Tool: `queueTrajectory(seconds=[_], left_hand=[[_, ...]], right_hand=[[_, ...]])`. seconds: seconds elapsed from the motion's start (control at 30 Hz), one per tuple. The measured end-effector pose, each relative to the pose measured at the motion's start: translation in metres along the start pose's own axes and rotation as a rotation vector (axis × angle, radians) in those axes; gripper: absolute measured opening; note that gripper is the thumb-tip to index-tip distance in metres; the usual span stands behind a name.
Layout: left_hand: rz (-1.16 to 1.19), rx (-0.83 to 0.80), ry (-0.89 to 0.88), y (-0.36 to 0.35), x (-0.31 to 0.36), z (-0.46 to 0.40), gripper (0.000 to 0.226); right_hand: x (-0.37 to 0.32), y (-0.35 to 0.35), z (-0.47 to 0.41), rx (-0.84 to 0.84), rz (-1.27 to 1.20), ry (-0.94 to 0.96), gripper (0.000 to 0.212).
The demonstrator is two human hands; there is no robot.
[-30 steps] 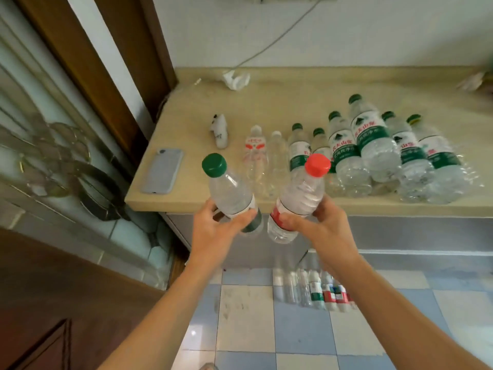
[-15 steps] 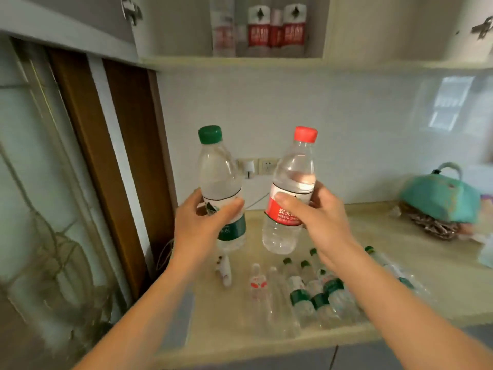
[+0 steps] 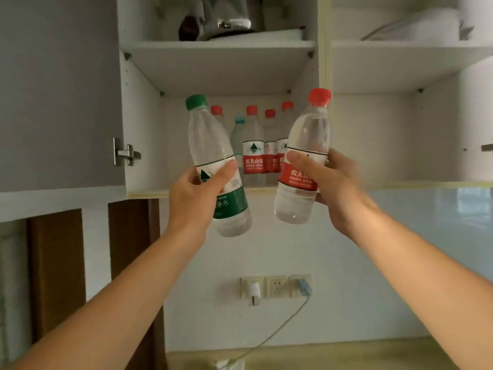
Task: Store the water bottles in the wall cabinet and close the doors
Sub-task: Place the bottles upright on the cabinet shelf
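The two held bottles, green-capped (image 3: 217, 166) and red-capped (image 3: 304, 161), are clear glossy plastic with printed film labels. The cabinet (image 3: 141, 124) at twelve o'clock is smooth matt white board with a shiny metal hinge (image 3: 124, 154). The wall tile (image 3: 400, 263) gleams.

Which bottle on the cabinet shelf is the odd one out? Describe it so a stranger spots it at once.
Look into the open wall cabinet, at its lower shelf, where a row of bottles stands at the back. Among the red-capped bottles, just behind the green-capped bottle held by the left hand, stands the pale blue-capped bottle. It alone has a light blue cap and is shorter than its neighbours.
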State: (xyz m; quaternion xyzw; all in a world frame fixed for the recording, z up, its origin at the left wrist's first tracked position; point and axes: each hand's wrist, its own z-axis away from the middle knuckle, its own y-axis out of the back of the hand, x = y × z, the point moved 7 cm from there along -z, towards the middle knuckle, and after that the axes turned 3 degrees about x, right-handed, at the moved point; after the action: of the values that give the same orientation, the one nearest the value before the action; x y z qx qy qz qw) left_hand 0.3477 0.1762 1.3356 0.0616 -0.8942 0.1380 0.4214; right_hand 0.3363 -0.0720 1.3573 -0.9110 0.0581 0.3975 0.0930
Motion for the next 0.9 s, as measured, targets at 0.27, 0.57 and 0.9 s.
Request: queueTrajectory(seconds=[0.27,0.57,0.9], left_hand=[[-0.15,0.019,-0.132,-0.066,0.015,-0.102,0.042],[-0.34,-0.118,-0.099,-0.106,-0.021,-0.156,0.047],[-0.351,-0.281,-0.108,-0.116,-0.035,-0.179,0.053]], right_hand=[[0.003,-0.002,-0.115,0.047,0.18,0.119,0.037],[0.036,-0.029,-0.144,0.117,0.51,0.186,0.038],[0.082,-0.033,-0.158,0.258,0.408,0.063,0.05]])
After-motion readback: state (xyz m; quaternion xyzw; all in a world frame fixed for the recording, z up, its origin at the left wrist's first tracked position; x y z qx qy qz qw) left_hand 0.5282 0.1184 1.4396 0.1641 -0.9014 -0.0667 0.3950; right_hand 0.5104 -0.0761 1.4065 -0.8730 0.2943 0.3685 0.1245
